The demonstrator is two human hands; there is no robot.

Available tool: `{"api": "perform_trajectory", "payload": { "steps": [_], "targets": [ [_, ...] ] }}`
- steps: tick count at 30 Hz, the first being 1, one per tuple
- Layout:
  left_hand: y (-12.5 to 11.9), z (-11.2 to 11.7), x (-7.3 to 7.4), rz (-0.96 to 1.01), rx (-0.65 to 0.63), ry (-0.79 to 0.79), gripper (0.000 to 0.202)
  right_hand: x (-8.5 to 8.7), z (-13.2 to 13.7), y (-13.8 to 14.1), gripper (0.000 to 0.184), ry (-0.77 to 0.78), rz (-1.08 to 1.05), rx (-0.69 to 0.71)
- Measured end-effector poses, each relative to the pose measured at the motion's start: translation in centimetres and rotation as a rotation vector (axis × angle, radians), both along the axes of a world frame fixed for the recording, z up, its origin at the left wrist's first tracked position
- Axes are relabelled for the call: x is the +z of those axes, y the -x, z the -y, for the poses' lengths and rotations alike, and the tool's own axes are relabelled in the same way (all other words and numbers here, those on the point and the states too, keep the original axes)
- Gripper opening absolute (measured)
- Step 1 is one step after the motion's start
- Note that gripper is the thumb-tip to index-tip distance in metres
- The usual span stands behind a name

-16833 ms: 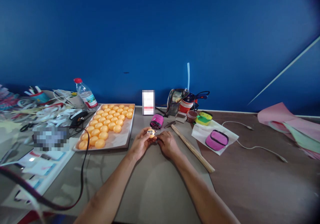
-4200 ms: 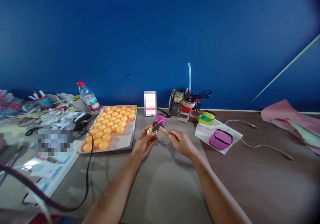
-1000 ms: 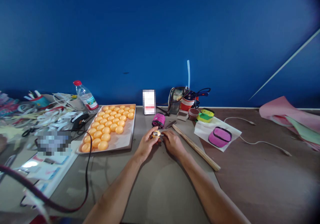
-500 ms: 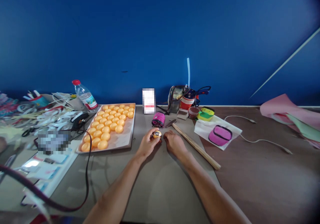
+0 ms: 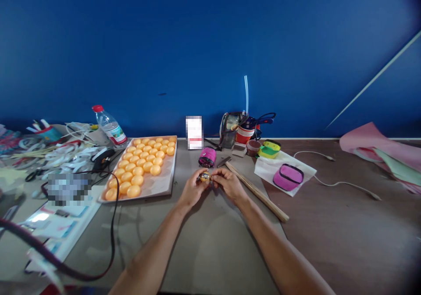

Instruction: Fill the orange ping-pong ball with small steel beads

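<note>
Your left hand (image 5: 192, 189) pinches the ball (image 5: 205, 176) at centre, just nearer than the pouch (image 5: 207, 156); hold it steady, pressing gently. Your right hand (image 5: 230, 186) bunches its fingertips at the ball's right side, left of the hammer (image 5: 259, 194); I cannot tell what they pinch.

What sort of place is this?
Likely a craft or small-assembly workbench, judging by the shallow white tray of round, smooth orange balls, the wooden-handled hammer with a dark metal head, and the tangled heap of white strips.
</note>
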State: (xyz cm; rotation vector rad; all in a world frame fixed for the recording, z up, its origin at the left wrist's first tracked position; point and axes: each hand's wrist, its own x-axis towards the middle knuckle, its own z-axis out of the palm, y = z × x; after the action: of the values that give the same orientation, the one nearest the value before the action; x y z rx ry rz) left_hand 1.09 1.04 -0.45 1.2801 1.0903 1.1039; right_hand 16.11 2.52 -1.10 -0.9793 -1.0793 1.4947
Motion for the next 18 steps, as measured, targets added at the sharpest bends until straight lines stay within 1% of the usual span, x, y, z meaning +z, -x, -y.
{"api": "perform_trajectory", "payload": {
  "steps": [4, 9, 18],
  "targets": [
    [0.01, 0.01, -0.01, 0.005, -0.019, 0.009, 0.049, 0.05, 0.07, -0.03, 0.021, 0.016, 0.019, -0.012],
    [0.0, -0.04, -0.08, -0.02, -0.028, -0.001, 0.051, -0.03, 0.2, 0.02, 0.022, 0.081, 0.01, 0.044],
    [0.2, -0.14, -0.49, -0.071, -0.022, -0.024, 0.049, -0.24, 0.14, -0.13, 0.024, 0.125, 0.031, 0.087]
  ]
}}
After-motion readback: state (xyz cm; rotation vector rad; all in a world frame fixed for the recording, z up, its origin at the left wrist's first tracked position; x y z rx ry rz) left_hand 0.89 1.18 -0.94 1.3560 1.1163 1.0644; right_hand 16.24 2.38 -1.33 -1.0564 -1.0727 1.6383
